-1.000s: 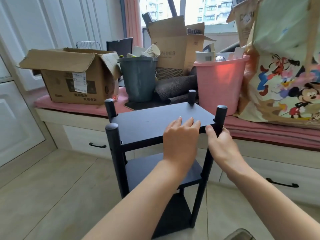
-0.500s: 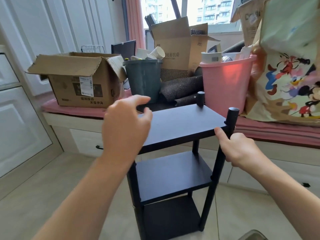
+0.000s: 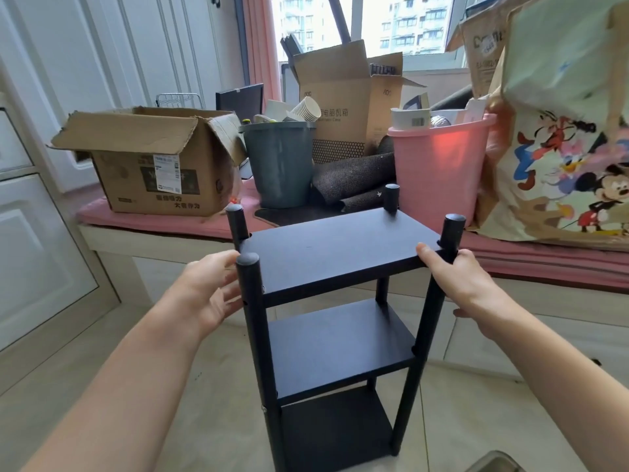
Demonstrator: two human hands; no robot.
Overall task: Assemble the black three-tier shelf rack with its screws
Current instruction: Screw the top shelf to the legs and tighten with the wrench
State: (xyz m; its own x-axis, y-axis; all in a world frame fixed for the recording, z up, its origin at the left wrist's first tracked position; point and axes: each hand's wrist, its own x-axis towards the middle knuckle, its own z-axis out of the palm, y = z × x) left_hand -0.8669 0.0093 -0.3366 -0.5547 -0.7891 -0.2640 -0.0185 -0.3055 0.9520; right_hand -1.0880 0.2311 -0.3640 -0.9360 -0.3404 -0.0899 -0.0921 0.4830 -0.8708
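- The black shelf rack (image 3: 335, 253) is standing upright on the tiled floor (image 3: 85, 379), all three shelves sitting in the four posts, just in front of the pink-cushioned window bench (image 3: 163, 221).
- Right hand (image 3: 457, 279) is gripping the near right post right under the top shelf, thumb lying on the shelf's edge.
- Left hand (image 3: 207, 292) is sitting by the near left post with fingers spread and relaxed, palm facing the post; can't tell if it's actually touching.
- Cardboard box (image 3: 153, 161), grey bin (image 3: 279, 161) and pink bucket (image 3: 439, 165) are lining the bench behind.

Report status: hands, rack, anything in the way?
Left hand open beside near-left post. Right hand grips near-right post. Rack upright on floor, three shelves in. Window bench close behind it.
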